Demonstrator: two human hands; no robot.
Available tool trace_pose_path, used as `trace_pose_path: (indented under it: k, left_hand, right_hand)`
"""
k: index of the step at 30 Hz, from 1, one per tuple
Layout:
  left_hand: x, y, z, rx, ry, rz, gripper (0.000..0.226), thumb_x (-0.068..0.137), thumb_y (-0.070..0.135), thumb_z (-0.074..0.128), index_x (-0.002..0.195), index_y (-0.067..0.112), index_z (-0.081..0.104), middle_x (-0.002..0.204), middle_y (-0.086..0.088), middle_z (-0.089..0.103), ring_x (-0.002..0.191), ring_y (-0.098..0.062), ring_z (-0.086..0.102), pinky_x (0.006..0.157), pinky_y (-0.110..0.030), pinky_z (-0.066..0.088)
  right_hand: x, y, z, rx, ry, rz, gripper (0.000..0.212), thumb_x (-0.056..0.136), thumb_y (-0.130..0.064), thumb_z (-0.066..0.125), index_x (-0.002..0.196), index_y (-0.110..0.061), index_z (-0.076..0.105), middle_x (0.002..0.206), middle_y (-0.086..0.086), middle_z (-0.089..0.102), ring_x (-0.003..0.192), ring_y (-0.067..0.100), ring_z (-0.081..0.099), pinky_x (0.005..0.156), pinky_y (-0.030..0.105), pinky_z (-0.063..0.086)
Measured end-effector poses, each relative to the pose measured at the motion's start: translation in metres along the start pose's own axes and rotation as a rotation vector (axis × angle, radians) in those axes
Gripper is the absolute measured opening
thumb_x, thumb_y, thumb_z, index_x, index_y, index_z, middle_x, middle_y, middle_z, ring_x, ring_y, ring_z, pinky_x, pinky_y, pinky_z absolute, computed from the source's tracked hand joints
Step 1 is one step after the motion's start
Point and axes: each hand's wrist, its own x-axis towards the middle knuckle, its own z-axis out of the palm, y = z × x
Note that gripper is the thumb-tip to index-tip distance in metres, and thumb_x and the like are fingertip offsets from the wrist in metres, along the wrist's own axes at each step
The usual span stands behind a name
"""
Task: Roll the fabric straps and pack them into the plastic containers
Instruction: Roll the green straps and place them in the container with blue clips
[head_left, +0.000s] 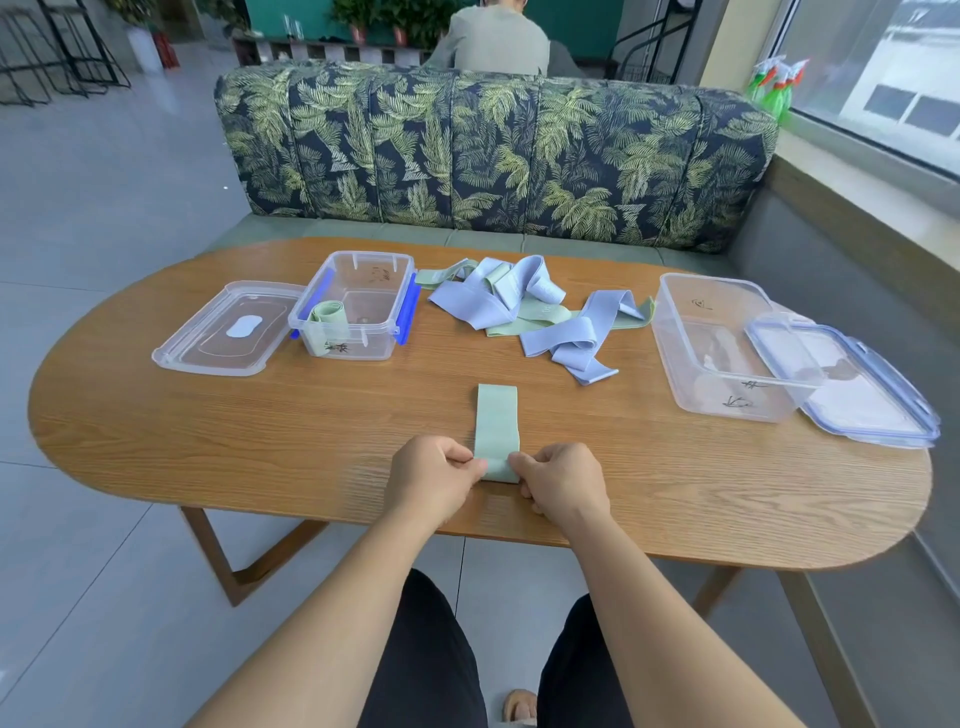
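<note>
Wooden counter (208, 441) up front: your left hand (434, 475) and right hand (563, 483) each have fingers pinching the green strap's (497, 421) near end.

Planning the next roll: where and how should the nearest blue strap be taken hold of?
Probably pinch the blue strap at its flat end nearest the person, coming from the near side. That end lies apart on bare table, while the rest twists back toward the pile.
</note>
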Motion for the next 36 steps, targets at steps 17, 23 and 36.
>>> trace_pose_path:
  k: [17, 23, 36]
  left_hand:
    - [0.017, 0.013, -0.004, -0.023, -0.056, -0.123, 0.010, 0.073, 0.028, 0.076, 0.072, 0.020, 0.072, 0.068, -0.003, 0.072, 0.071, -0.019, 0.072, 0.078, -0.036, 0.059]
    - [0.020, 0.007, -0.005, -0.004, -0.064, -0.075, 0.017, 0.076, 0.038, 0.074, 0.074, 0.021, 0.073, 0.068, 0.003, 0.072, 0.075, -0.016, 0.070, 0.079, -0.033, 0.057]
    - [0.022, 0.009, -0.001, 0.006, 0.005, -0.047, 0.013, 0.082, 0.031, 0.069, 0.071, 0.025, 0.072, 0.070, 0.006, 0.071, 0.077, -0.016, 0.069, 0.076, -0.032, 0.056]
  right_hand:
    - [0.000, 0.004, -0.006, 0.165, -0.042, 0.010, 0.021, 0.080, -0.028, 0.068, 0.074, -0.008, 0.068, 0.049, -0.005, 0.063, 0.038, 0.005, 0.052, 0.053, 0.025, 0.044]
    - [0.005, 0.001, -0.003, 0.139, -0.029, 0.008, 0.025, 0.083, -0.031, 0.065, 0.066, -0.012, 0.064, 0.056, -0.002, 0.068, 0.045, 0.010, 0.058, 0.071, 0.037, 0.056]
    - [0.016, -0.006, -0.004, 0.167, -0.019, 0.019, 0.027, 0.084, -0.033, 0.067, 0.071, -0.009, 0.066, 0.056, -0.001, 0.068, 0.045, 0.011, 0.059, 0.072, 0.038, 0.057]
